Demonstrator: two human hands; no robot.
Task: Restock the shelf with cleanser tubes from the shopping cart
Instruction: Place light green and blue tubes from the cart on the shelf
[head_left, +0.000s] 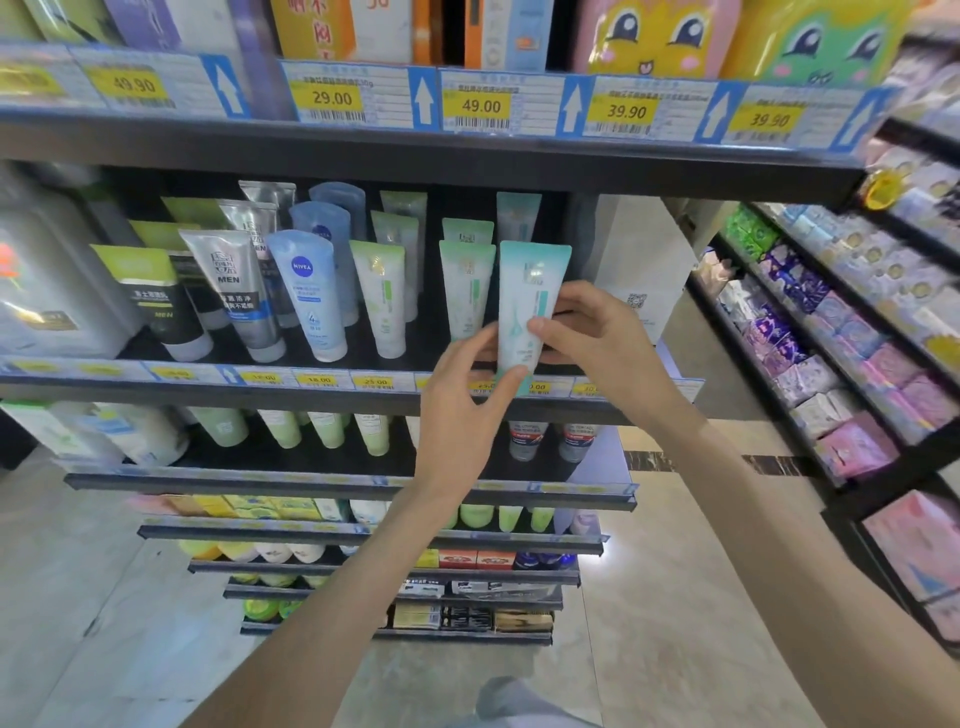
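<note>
A teal cleanser tube (530, 306) is pinched by both the left hand (467, 400) and right hand (597, 332) at the shelf (208, 387) front, beside standing tubes (467, 291). Placement seems nearly done; the cart is unseen, so remaining stock cannot be judged.

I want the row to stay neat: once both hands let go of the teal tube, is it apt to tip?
Probably a little. The teal tube stands tall and narrow on its cap, so it may lean like its tilted neighbours. The left hand and right hand pinch it easily, suggesting it is light. Its glossy skin may be slippery.
</note>
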